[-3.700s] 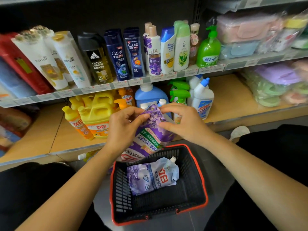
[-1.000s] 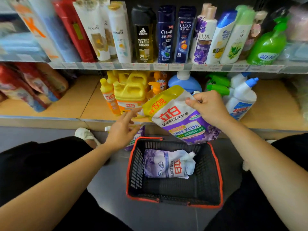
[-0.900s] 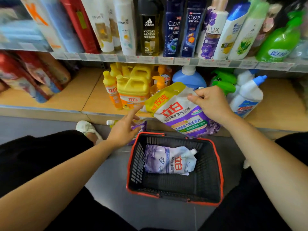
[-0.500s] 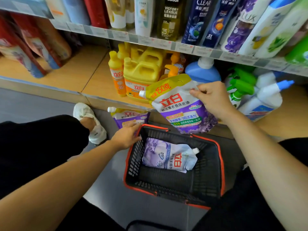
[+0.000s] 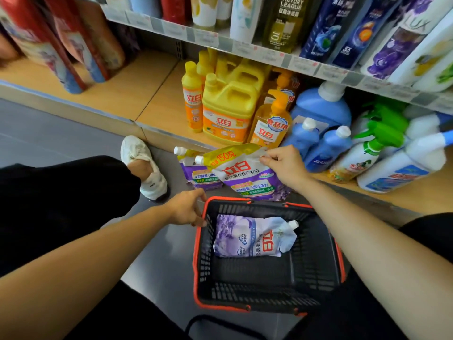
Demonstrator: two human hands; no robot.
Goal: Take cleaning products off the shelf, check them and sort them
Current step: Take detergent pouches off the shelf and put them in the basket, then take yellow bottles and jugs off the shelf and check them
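Observation:
My right hand (image 5: 285,165) pinches the top edge of a purple and yellow detergent pouch (image 5: 242,174), which hangs low just beyond the basket's far rim. A second pouch of the same kind (image 5: 196,174) stands on the floor to its left, partly hidden behind it. A black basket with a red rim (image 5: 316,273) sits on the floor between my knees; a pale lilac pouch (image 5: 252,238) lies inside. My left hand (image 5: 187,208) holds nothing, its loosely curled fingers at the basket's left far corner.
The bottom shelf (image 5: 137,94) carries yellow detergent jugs (image 5: 230,111), an orange pump bottle (image 5: 269,126), blue bottles (image 5: 321,141) and green spray bottles (image 5: 375,143). Shampoo bottles (image 5: 326,25) line the shelf above. My white shoe (image 5: 144,163) rests left of the pouches.
My right hand has lowered the pouch toward the floor beside the other pouch. My left hand let go of it and dropped to the basket's corner. The view has tilted down.

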